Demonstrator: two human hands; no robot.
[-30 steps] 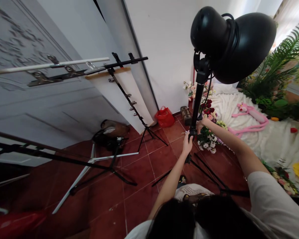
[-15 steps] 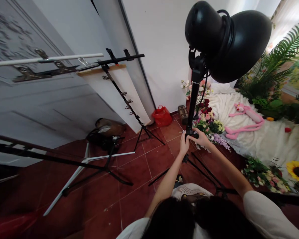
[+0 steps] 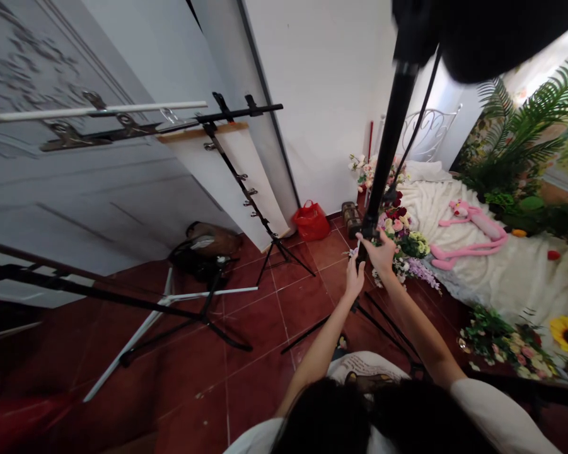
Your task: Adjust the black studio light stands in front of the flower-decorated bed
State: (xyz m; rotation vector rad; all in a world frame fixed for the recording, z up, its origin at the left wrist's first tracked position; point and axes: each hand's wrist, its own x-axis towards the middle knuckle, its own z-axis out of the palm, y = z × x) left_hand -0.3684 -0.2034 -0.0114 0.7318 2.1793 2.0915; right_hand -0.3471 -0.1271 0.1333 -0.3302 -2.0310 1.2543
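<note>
- The lamp stand (image 3: 388, 148) rises from the floor (image 3: 260, 328) in front of the person, its pole between the two hands
- Its long axis runs upward from the hands, slanting toward the upper right of the view; the lamp head (image 3: 492, 38) sits at the top, so the right hand is the nearer one to it
- The right hand (image 3: 382, 253) has its fingers closed around the pole at the collar (image 3: 370, 231), thumb on the near side
- The left hand (image 3: 355, 277) sits just below, fingers curled round the lower part of the pole; how firmly either hand presses, I cannot tell
- The stand looks slim and black, with a black cord (image 3: 422, 113) hanging beside the pole and thin legs (image 3: 307, 334) spread below; the lamp head is dark, wide and cut off by the top edge
- Just right of the pole are flowers (image 3: 399, 230), then a bed with a cream blanket (image 3: 510, 296) bearing a pink toy (image 3: 486, 224)
- Left of it, by the wall (image 3: 321, 107), sits a red bag (image 3: 311, 224)
</note>
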